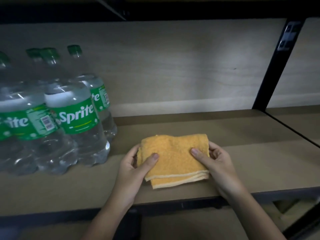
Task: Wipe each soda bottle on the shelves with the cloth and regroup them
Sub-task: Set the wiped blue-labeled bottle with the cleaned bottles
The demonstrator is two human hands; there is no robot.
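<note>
fingers [154, 157] of both hands pinch the folded orange cloth [173, 158], left hand [133, 168] and right hand [219, 163] at its side edges, thumbs on top, on the shelf board [242, 163]. best kept folded flat for a firm pad. soda bottles [76, 118] stand up-left, beyond the fingers.

Two bare forearms come up from the bottom edge, each ending in a bare hand. The left hand [133, 168] and the right hand [217, 164] wear no gloves, rings, watch or bands. No sleeve shows on either arm; both are uncovered as far down as the frame reaches. The thumbnails are short, plain and unpainted. The light is dim, so finer marks on the hands cannot be made out.
</note>
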